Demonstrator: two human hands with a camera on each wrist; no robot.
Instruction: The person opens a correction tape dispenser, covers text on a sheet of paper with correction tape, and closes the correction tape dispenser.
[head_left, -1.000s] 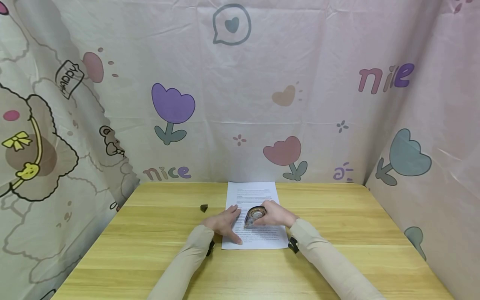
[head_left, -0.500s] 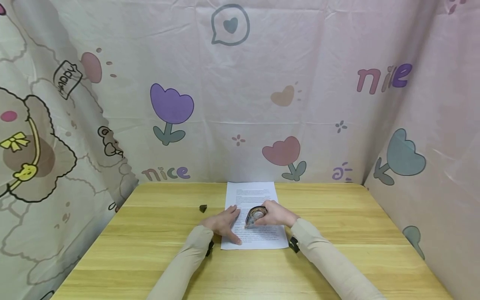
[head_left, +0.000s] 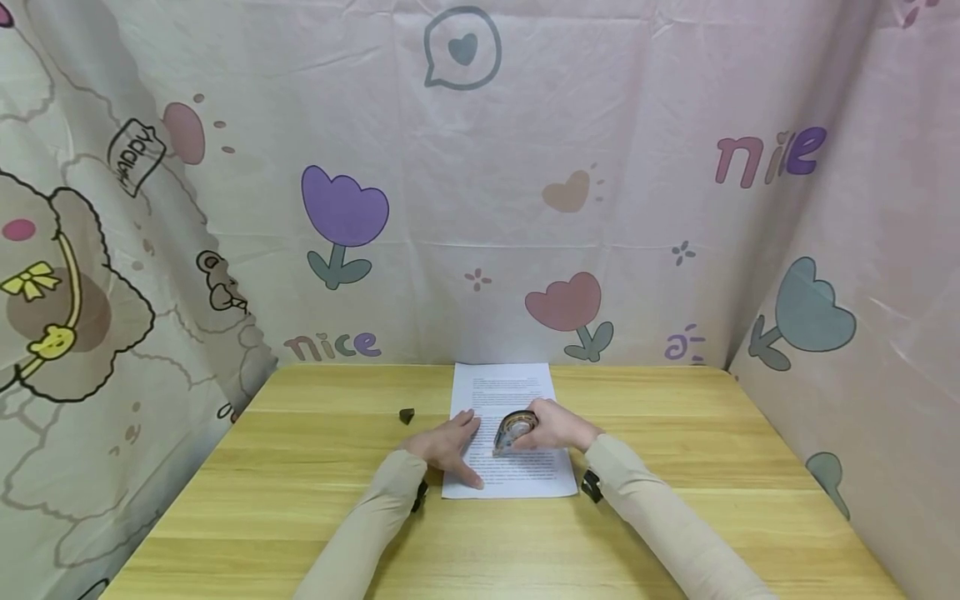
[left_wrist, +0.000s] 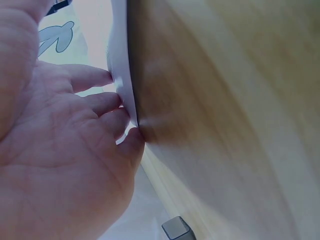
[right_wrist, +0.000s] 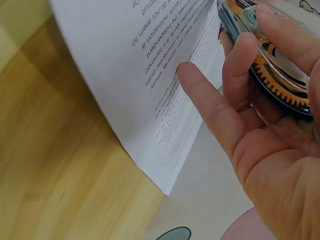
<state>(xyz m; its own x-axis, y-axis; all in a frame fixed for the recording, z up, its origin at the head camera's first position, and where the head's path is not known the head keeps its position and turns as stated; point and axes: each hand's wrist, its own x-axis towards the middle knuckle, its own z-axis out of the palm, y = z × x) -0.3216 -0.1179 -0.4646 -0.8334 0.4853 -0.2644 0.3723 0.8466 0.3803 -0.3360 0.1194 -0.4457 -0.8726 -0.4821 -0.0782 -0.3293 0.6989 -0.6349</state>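
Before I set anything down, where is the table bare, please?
The yellow wooden table is bare right of the white printed paper, beyond the beige right sleeve, and left of the small, dark, angular piece. Crowded: the paper, where the left hand rests and the right hand grips a clear plastic dispenser.

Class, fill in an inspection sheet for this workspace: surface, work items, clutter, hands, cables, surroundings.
Surface: wood-grain table.
Work items: printed sheet lying on the table; clear-cased correction tape over its text, tip contact unclear.
Clutter: small dark piece on the table, left of the sheet; identity unclear.
Hands: left hand rests across the sheet's left edge; right hand grips the correction tape.
Cables: nothing seen.
Surroundings: pale curtain printed with flowers, hearts and words.
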